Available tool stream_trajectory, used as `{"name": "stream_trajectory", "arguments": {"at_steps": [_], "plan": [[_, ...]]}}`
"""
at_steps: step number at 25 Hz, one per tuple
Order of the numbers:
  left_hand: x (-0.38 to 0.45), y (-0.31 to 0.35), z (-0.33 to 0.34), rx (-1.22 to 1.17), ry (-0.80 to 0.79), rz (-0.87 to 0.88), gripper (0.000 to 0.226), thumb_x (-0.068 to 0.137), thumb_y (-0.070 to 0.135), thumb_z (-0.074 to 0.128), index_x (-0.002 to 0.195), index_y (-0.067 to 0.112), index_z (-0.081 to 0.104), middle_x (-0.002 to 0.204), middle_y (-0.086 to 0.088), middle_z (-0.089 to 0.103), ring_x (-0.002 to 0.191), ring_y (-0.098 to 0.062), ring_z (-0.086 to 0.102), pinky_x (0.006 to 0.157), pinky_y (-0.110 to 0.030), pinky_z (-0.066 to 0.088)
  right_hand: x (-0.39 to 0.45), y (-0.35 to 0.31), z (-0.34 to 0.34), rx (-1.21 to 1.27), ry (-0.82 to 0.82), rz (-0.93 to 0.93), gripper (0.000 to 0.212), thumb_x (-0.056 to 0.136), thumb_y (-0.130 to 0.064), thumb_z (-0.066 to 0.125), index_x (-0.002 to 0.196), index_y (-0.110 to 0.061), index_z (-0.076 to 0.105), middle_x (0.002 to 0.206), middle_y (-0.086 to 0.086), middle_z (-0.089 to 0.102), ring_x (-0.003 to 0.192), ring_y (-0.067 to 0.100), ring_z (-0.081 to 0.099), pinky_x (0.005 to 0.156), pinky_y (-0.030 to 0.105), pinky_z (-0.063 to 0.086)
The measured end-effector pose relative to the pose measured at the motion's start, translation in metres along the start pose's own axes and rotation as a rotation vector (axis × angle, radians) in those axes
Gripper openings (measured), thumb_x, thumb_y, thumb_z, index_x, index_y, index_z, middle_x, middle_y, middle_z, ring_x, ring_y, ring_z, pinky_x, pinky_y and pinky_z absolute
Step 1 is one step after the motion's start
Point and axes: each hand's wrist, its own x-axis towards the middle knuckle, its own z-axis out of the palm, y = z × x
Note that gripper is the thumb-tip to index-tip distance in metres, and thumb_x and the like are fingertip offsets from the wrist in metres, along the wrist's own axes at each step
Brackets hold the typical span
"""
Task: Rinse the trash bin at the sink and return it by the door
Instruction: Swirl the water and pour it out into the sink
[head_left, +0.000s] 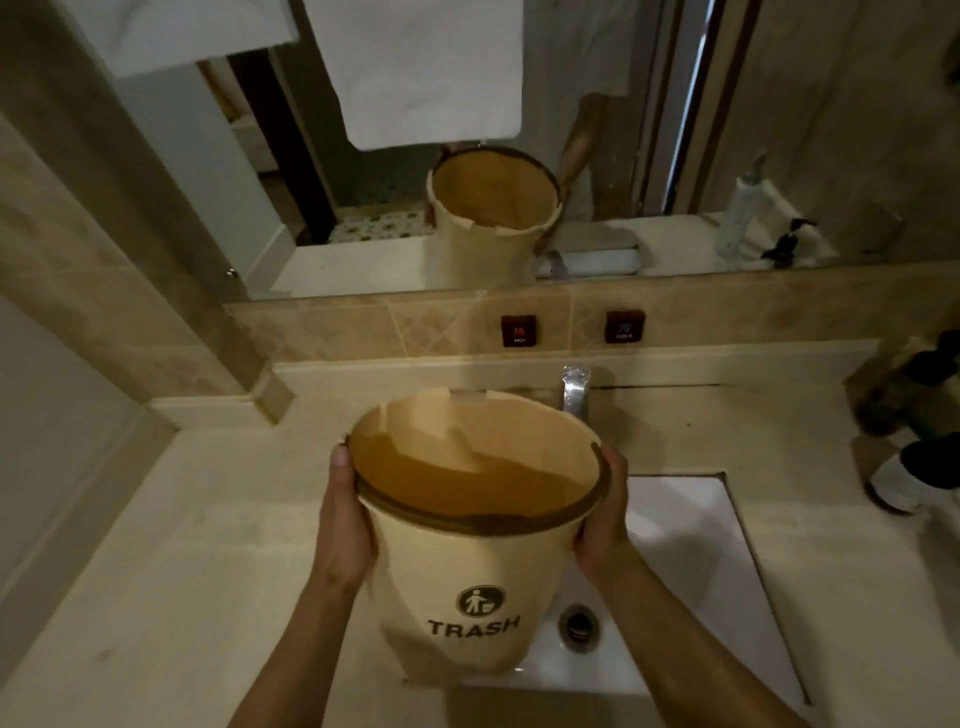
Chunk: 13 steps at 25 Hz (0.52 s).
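Trash bin: beige, dark-rimmed, upright, held above the white sink, in front of the faucet. Left hand and right hand: each clasped flat against opposite sides below the rim. Surround: beige counter, mirror behind

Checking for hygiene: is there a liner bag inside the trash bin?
No, the trash bin, held by both hands, shows only its bare tan inner wall.
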Motion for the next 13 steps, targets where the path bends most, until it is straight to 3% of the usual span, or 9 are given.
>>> {"name": "stream_trajectory", "arguments": {"at_steps": [3, 5, 8, 13], "plan": [[0.002, 0.006, 0.013, -0.136, -0.093, 0.045, 0.070, 0.088, 0.071, 0.036, 0.124, 0.018, 0.063, 0.112, 0.001, 0.075, 0.109, -0.015, 0.067, 0.086, -0.024, 0.057, -0.017, -0.043, 0.002, -0.152, -0.017, -0.145, 0.063, 0.094, -0.060, 0.033, 0.112, -0.011, 0.070, 0.104, 0.016, 0.073, 0.100, 0.030, 0.064, 0.084, 0.041, 0.050], [0.002, 0.016, 0.023, -0.153, -0.125, 0.101, 0.058, 0.092, 0.059, 0.029, 0.121, 0.022, 0.062, 0.108, 0.010, 0.076, 0.104, -0.005, 0.068, 0.085, -0.022, 0.057, -0.035, -0.072, -0.001, -0.199, 0.013, -0.212, 0.065, 0.087, -0.067, 0.035, 0.102, -0.020, 0.076, 0.099, 0.013, 0.075, 0.095, 0.025, 0.068, 0.079, 0.040, 0.054], [-0.001, 0.025, 0.044, -0.224, -0.195, 0.121, 0.056, 0.092, 0.058, 0.025, 0.118, 0.024, 0.061, 0.106, 0.012, 0.076, 0.102, -0.004, 0.069, 0.079, -0.019, 0.055, -0.055, -0.104, -0.009, -0.214, 0.003, -0.286, 0.058, 0.087, -0.068, 0.037, 0.078, -0.030, 0.079, 0.078, 0.002, 0.076, 0.071, 0.013, 0.072, 0.057, 0.027, 0.056], [-0.018, 0.034, 0.080, -0.338, -0.197, 0.159, 0.056, 0.090, 0.062, 0.034, 0.109, 0.017, 0.063, 0.092, 0.006, 0.079, 0.088, -0.007, 0.073, 0.069, -0.021, 0.057, -0.080, -0.132, -0.028, -0.301, 0.031, -0.366, 0.059, 0.083, -0.073, 0.036, 0.076, -0.034, 0.079, 0.079, -0.001, 0.077, 0.073, 0.009, 0.072, 0.057, 0.021, 0.055]]}}
